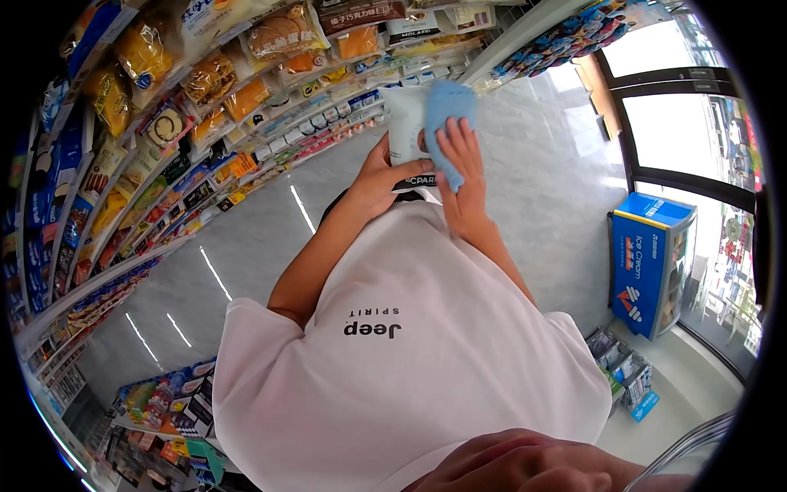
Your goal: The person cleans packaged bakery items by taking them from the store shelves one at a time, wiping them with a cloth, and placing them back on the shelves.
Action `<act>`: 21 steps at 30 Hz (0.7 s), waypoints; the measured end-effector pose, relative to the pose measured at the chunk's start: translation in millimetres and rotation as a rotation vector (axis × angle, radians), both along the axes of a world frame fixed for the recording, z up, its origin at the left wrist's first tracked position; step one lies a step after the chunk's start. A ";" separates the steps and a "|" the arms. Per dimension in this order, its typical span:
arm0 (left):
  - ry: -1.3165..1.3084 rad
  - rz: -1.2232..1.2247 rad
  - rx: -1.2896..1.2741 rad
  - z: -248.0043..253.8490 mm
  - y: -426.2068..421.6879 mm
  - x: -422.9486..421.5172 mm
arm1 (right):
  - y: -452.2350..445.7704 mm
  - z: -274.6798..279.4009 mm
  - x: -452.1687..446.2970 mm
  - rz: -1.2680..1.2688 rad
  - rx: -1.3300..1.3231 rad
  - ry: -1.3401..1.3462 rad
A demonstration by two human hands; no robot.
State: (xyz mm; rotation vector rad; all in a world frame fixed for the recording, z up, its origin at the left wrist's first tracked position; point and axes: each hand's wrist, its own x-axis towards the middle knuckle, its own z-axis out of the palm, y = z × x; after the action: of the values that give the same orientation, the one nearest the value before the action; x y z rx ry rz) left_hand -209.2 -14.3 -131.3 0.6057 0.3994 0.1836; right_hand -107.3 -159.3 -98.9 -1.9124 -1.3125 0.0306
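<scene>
In front of the chest, my left hand (379,176) grips a white package (404,123) with dark lettering near its lower end. Its fingers wrap round the package's left side, with the thumb across the front. A light blue cloth (449,102) lies over the right side of the package. My right hand (461,164) presses on this cloth with its fingers laid along it, and the cloth hangs down past the fingers. Part of the package's face is hidden behind the cloth.
Curved shelves of packaged snacks (246,98) fill the left and top. At the right stands a blue ice cream freezer (643,254) by glass doors (680,123). Low racks with goods (627,369) are at the lower right, and more goods (160,402) at the lower left.
</scene>
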 end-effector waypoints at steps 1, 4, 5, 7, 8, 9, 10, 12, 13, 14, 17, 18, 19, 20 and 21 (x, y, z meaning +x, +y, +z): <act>-0.009 -0.020 0.080 1.7 -2.3 1.9 | 4.4 -4.6 4.3 -0.064 0.074 0.067; 0.003 -0.010 0.098 10.5 -6.7 5.4 | 8.8 -2.5 3.0 -0.103 0.110 0.029; 0.037 -0.008 0.128 7.7 -6.0 5.5 | 4.5 2.5 -1.2 -0.066 0.022 -0.080; 0.017 -0.044 0.162 9.4 -3.5 5.8 | -1.3 8.4 -4.2 0.013 -0.036 -0.103; 0.010 -0.059 0.176 10.0 -3.7 5.1 | -3.6 10.1 -4.6 0.055 -0.068 -0.110; -0.006 -0.073 0.252 10.8 -4.7 5.8 | -4.2 10.6 1.3 0.061 -0.053 -0.095; -0.020 -0.086 0.328 11.7 -6.7 7.0 | -0.4 8.5 7.5 0.019 -0.011 -0.079; -0.027 -0.097 0.437 13.6 -11.7 8.6 | 7.9 3.2 18.9 -0.066 0.071 -0.044; -0.023 -0.095 0.474 15.1 -13.6 10.7 | 12.8 6.2 19.9 -0.114 0.073 -0.016; -0.022 -0.094 0.513 16.2 -14.9 12.1 | 12.9 8.0 16.9 -0.080 0.047 -0.048; -0.049 0.024 0.398 5.9 -16.9 14.3 | 7.0 15.9 6.1 0.058 -0.046 -0.145; -0.036 -0.002 0.392 6.0 -16.0 14.6 | 4.9 14.0 5.9 0.080 -0.056 -0.150; -0.021 -0.026 0.382 5.6 -15.2 13.5 | 1.5 10.0 5.9 0.104 -0.067 -0.153; -0.005 -0.049 0.371 5.1 -15.0 12.6 | -0.7 7.6 6.0 0.129 -0.081 -0.156; -0.006 -0.065 0.470 3.8 -14.7 13.5 | 0.8 6.6 8.6 0.086 -0.056 -0.128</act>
State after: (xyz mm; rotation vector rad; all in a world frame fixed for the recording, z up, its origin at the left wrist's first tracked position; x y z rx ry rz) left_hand -195.7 -29.0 -127.6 1.0787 0.3307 0.2191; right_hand -98.7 -158.6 -92.4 -1.9307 -1.4931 -0.0128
